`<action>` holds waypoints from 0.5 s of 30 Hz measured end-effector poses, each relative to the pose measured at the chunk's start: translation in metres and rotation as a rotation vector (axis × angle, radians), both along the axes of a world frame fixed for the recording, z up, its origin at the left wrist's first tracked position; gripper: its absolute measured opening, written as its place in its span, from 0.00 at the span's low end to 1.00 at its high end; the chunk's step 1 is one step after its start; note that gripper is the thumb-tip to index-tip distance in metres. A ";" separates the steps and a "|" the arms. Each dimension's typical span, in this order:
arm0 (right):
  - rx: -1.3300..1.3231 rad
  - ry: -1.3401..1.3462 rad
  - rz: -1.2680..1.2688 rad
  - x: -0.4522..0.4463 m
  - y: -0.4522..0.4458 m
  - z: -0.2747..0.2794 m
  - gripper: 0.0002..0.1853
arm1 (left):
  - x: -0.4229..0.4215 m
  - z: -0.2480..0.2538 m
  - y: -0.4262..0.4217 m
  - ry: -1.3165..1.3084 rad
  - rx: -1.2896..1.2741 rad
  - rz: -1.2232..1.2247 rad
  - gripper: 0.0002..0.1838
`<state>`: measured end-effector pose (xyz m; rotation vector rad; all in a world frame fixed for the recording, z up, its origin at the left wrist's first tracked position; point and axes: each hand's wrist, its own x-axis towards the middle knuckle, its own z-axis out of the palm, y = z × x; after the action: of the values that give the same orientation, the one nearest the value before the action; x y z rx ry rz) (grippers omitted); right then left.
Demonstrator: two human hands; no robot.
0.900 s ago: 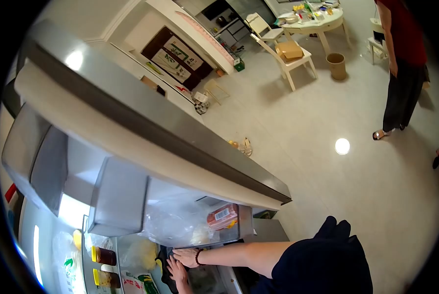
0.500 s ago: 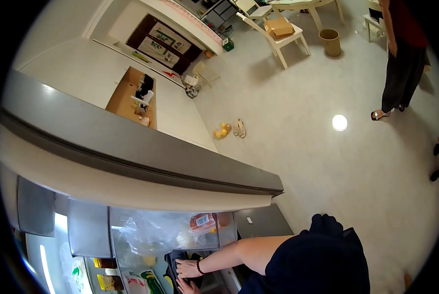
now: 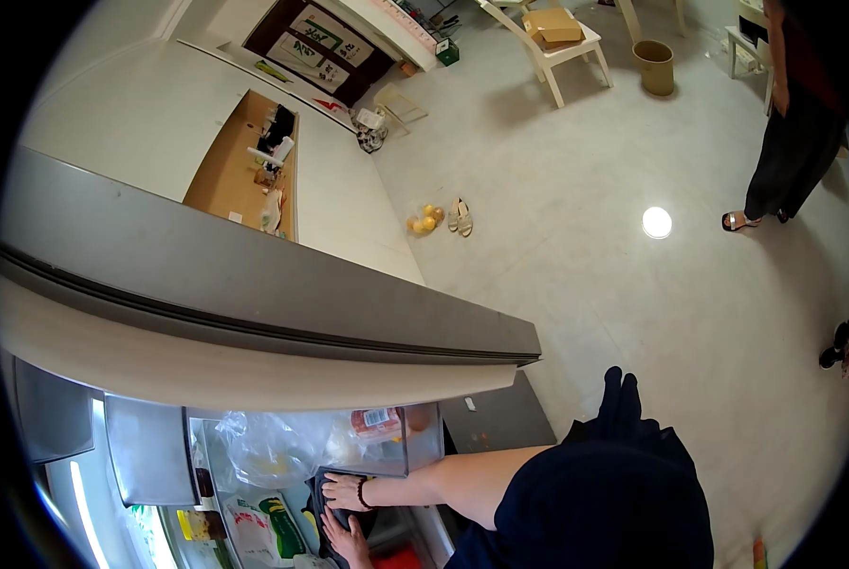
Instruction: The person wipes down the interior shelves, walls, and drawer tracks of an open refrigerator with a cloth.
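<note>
the dark, soft-looking bundle [image 3: 317, 493] lies directly under both hands inside the opened fridge, so neither hand is separated from it by any gap that shows. its long axis seems to run up and down the view, roughly toward the person's body, though the hands cover much of it and its ends are hard to make out. the right hand [image 3: 345, 491], with a beaded bracelet [image 3: 363, 493] at the wrist, comes in from the right across that axis and rests palm-down on the upper part, fingers extended. the left hand [image 3: 347, 541] comes up from below, more nearly along the axis, and touches the lower part, its thumb spread apart from the fingers. both grips look unclosed; how hard they press cannot be told. the two hands are about equally near the bundle, the right one just above the left. the clear door bin [image 3: 428, 441] is just above the right hand, with a barcoded pack [image 3: 377, 423] in it; a green-and-white food bag [image 3: 285, 526] lies left of the bundle in view, and a yellow-lidded jar [image 3: 197, 524] farther left.
</note>
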<state>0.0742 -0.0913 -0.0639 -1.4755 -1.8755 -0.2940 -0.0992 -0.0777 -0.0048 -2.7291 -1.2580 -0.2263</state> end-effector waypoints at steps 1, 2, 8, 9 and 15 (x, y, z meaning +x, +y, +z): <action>-0.039 0.017 0.013 -0.001 0.001 0.001 0.14 | 0.001 0.001 -0.002 0.001 -0.003 0.010 0.37; -0.038 0.021 0.009 -0.003 -0.001 0.001 0.14 | 0.003 0.001 -0.003 -0.007 -0.006 0.019 0.37; -0.125 0.050 0.021 -0.004 -0.006 0.005 0.17 | -0.001 -0.004 0.006 -0.016 -0.006 0.052 0.38; -0.177 0.022 0.011 -0.005 -0.007 0.009 0.18 | -0.001 -0.001 0.005 -0.008 -0.007 0.066 0.39; -0.254 -0.010 0.025 0.002 -0.024 0.019 0.19 | 0.001 -0.003 0.000 0.012 -0.003 0.105 0.39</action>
<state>0.0766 -0.1158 -0.0445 -1.6163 -1.9950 -0.0516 -0.0979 -0.0776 -0.0083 -2.6526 -1.3949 -0.1974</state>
